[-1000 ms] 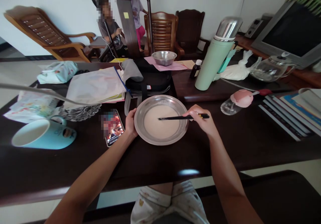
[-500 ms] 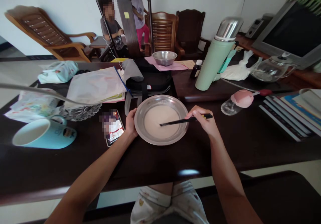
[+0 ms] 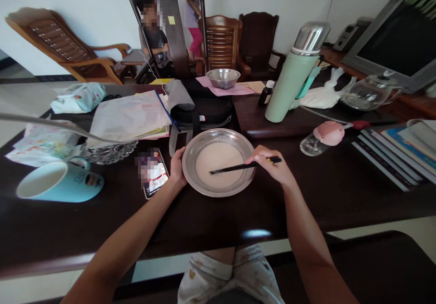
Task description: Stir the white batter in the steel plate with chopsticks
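Observation:
A wide metal bowl (image 3: 190,176) stands on the dark table in front of me, with a pale, milky liquid (image 3: 221,158) in it. My left hand (image 3: 177,166) grips the bowl's left rim. Over the right rim, my right hand (image 3: 269,162) is closed round a pair of black chopsticks (image 3: 235,167). Their tips dip into the liquid near the middle of the bowl. Just left of my left hand lies a phone (image 3: 155,174) with its screen lit.
To the left are a light blue mug (image 3: 64,181) and a glass dish (image 3: 109,152). A green thermos (image 3: 291,83), a pink-topped bottle (image 3: 322,138) and stacked books (image 3: 391,154) stand to the right. A smaller metal bowl (image 3: 223,78) sits behind. Two people are beyond the table.
The chopstick tips have shifted within the liquid, first toward me and right, then left. My right hand moved with them, while my left hand stayed on the rim. The standing person behind moved.

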The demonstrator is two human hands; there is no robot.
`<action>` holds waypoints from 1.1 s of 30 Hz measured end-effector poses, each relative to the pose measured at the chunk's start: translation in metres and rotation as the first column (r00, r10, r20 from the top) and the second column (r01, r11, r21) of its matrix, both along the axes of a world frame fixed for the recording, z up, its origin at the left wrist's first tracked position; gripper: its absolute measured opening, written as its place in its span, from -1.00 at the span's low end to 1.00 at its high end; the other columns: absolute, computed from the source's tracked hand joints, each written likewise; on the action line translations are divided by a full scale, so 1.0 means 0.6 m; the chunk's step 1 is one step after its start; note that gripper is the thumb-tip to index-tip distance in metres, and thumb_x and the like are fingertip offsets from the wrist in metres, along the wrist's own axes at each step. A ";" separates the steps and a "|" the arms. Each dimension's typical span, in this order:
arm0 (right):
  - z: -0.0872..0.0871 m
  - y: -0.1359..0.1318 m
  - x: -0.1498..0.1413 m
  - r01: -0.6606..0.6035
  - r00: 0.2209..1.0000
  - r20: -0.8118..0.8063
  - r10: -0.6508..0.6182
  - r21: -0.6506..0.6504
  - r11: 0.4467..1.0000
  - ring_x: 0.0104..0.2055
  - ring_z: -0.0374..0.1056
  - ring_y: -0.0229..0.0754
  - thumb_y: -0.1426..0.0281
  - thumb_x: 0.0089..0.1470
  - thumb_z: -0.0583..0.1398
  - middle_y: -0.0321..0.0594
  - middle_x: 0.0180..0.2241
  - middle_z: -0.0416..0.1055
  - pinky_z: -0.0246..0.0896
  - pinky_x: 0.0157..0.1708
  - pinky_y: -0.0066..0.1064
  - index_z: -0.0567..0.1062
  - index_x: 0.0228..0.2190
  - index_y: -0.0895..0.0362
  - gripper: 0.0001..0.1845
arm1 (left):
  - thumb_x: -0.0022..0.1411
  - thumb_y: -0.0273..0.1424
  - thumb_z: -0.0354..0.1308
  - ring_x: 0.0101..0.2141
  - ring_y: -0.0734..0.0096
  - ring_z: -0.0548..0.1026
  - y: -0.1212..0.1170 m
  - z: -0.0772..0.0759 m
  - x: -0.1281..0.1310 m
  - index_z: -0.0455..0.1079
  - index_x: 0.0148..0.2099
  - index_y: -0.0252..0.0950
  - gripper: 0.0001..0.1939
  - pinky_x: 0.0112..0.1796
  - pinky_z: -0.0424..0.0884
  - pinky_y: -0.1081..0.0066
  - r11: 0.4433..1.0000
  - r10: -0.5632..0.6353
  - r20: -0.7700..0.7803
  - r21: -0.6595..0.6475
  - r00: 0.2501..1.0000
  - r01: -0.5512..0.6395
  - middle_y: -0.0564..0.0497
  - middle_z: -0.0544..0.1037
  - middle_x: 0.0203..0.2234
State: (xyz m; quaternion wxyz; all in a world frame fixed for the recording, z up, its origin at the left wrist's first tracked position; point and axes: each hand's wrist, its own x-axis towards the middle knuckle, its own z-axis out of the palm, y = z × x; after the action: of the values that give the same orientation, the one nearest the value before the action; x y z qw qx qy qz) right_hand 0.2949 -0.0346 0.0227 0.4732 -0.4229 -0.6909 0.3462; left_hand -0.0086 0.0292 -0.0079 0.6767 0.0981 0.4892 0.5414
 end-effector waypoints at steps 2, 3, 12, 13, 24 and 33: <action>0.001 0.001 -0.001 0.014 0.999 0.035 -0.014 0.014 1.000 -0.20 0.60 -0.05 -0.13 0.35 0.27 -0.14 -0.30 0.72 0.49 -0.14 -0.20 0.80 -0.32 -0.03 -0.48 | 0.19 -0.30 0.28 -0.23 -0.10 0.75 0.001 -0.003 -0.001 0.53 -0.36 -0.24 -0.87 -0.13 0.70 0.08 1.000 0.009 0.000 0.010 1.000 -0.009 -0.06 0.67 -0.52; 0.001 0.000 0.000 0.042 0.999 0.034 -0.043 0.021 0.999 -0.20 0.59 -0.05 -0.13 0.35 0.27 -0.14 -0.29 0.73 0.49 -0.14 -0.19 0.80 -0.32 -0.03 -0.49 | 0.18 -0.30 0.30 -0.22 -0.11 0.75 0.002 -0.005 -0.002 0.53 -0.36 -0.23 -0.87 -0.13 0.70 0.08 1.000 0.010 0.000 0.017 1.000 -0.010 -0.06 0.67 -0.51; -0.001 0.002 -0.001 0.014 1.000 0.009 -0.014 0.023 1.000 -0.25 0.57 -0.08 -0.13 0.34 0.27 -0.16 -0.35 0.69 0.46 -0.18 -0.22 0.81 -0.35 -0.03 -0.47 | 0.20 -0.31 0.28 -0.19 -0.11 0.75 0.000 -0.002 0.001 0.54 -0.38 -0.22 -0.87 -0.10 0.70 0.07 1.000 0.025 0.010 0.012 1.000 -0.025 -0.05 0.66 -0.52; -0.002 0.003 -0.001 0.027 0.999 0.019 -0.028 0.037 0.999 -0.24 0.56 -0.07 -0.14 0.33 0.28 -0.16 -0.34 0.69 0.46 -0.18 -0.21 0.81 -0.34 -0.03 -0.48 | 0.21 -0.31 0.27 -0.19 -0.11 0.75 0.000 -0.001 0.002 0.54 -0.38 -0.22 -0.86 -0.10 0.70 0.07 1.000 0.029 0.012 0.004 1.000 -0.029 -0.06 0.66 -0.53; 0.001 0.000 0.001 0.002 1.000 0.014 -0.002 0.018 1.000 -0.26 0.56 -0.08 -0.15 0.35 0.26 -0.16 -0.37 0.67 0.47 -0.18 -0.21 0.80 -0.36 -0.02 -0.45 | 0.18 -0.30 0.29 -0.21 -0.13 0.75 0.001 -0.007 0.000 0.55 -0.36 -0.24 -0.86 -0.11 0.70 0.06 1.000 0.005 0.021 0.026 1.000 -0.005 -0.08 0.66 -0.51; 0.003 -0.002 0.012 0.087 0.994 -0.063 -0.088 -0.029 0.996 -0.30 0.59 -0.09 -0.14 0.36 0.25 -0.16 -0.39 0.67 0.49 -0.23 -0.24 0.78 -0.41 0.00 -0.42 | 0.16 -0.28 0.32 -0.20 -0.14 0.75 0.004 -0.012 -0.003 0.54 -0.36 -0.24 -0.86 -0.11 0.70 0.04 0.999 -0.009 0.016 0.033 1.000 0.008 -0.08 0.69 -0.48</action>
State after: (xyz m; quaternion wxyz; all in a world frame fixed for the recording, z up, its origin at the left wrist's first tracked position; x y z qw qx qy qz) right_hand 0.3021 -0.0361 0.0244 0.5042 -0.4477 -0.6516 0.3475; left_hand -0.0104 0.0314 -0.0152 0.6812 0.1071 0.4742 0.5474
